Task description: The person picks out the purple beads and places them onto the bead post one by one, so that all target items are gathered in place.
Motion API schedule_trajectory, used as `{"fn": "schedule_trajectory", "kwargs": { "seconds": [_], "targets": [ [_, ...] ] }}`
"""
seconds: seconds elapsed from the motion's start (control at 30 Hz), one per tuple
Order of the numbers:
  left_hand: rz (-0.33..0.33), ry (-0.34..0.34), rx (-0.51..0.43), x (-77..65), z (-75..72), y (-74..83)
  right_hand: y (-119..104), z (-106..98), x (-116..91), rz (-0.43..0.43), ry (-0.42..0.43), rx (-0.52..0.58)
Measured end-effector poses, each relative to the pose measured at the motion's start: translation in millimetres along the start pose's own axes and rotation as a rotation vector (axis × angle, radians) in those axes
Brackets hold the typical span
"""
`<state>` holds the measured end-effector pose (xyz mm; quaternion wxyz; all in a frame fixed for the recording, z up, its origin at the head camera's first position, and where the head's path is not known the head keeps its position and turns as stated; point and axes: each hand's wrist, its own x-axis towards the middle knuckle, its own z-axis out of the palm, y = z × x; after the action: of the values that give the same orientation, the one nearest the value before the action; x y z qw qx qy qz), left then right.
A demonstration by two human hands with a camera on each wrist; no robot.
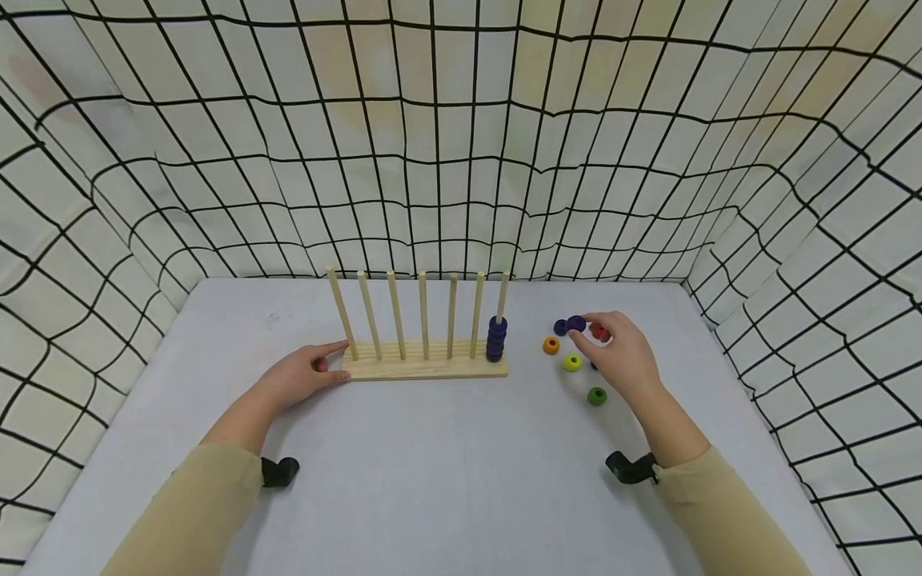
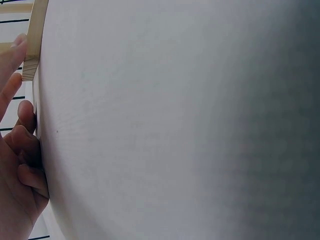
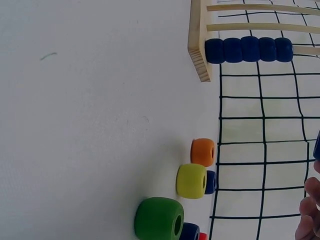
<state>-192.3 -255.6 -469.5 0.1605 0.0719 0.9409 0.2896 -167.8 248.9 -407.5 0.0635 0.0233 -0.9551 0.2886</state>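
A wooden peg stand (image 1: 425,371) with several upright pegs sits on the white table. My left hand (image 1: 297,378) pinches its left end, thumb at the front edge and index finger at the back. Several dark blue beads (image 1: 495,340) are stacked on the rightmost peg. To the right of the stand, my right hand (image 1: 623,356) pinches a blue bead (image 1: 576,323) between thumb and fingertips, above the table. Only the edge of this bead (image 3: 317,148) and some fingertips show in the right wrist view.
Loose beads lie near my right hand: orange (image 1: 551,346), yellow (image 1: 572,362), green (image 1: 596,396), blue (image 1: 560,327) and a partly hidden red one (image 1: 599,331). Another blue bead (image 3: 189,232) lies behind the green one. Black netting (image 1: 446,164) surrounds the table's back and sides.
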Motion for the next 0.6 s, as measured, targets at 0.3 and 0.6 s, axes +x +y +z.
{"fn": "schedule_trajectory", "kwargs": {
  "seconds": [0.3, 0.6],
  "targets": [
    [0.006, -0.004, 0.006, 1.3, 0.0, -1.7, -6, 0, 3, 0.001, 0.011, 0.008],
    [0.006, -0.003, 0.006, 1.7, 0.3, -2.9, -13, -1, 5, -0.003, 0.021, 0.038]
  ]
}}
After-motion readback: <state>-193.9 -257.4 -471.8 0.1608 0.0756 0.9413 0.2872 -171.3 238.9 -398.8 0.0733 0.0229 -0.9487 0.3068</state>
